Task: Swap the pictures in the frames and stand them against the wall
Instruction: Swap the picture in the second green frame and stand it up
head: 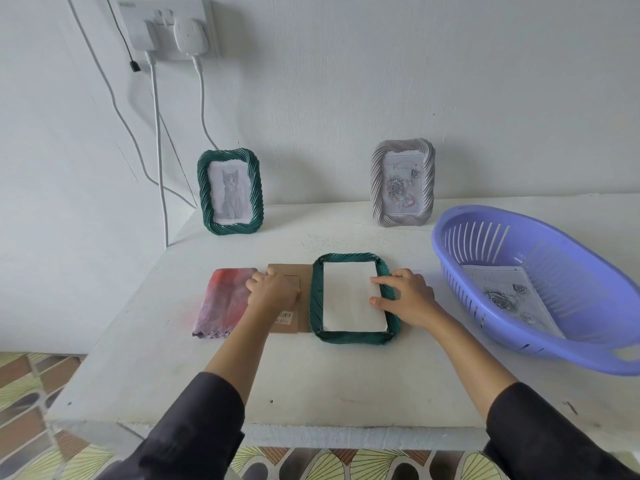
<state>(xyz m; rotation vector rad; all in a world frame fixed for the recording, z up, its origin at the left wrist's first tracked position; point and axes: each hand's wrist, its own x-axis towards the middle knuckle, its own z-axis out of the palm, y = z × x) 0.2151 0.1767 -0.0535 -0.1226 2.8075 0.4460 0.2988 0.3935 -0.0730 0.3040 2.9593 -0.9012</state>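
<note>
A green twisted frame [317, 299] lies face down in the middle of the table, with the white back of a picture [349, 299] in its opening. My right hand [407, 297] rests on the frame's right edge, fingertips pressing the white sheet. My left hand [272, 289] lies flat on the brown cardboard backing board [298, 323] just left of the frame. Against the wall stand a second green frame [204, 192] holding a cat picture and a grey frame [429, 181] holding a rose picture.
A purple slotted basket [512, 344] at the right holds another rose picture [509, 296]. A folded pink and purple cloth [223, 303] lies left of the backing board. White cables [159, 168] hang from a wall socket [166, 26] at the upper left. The table's front edge is near me.
</note>
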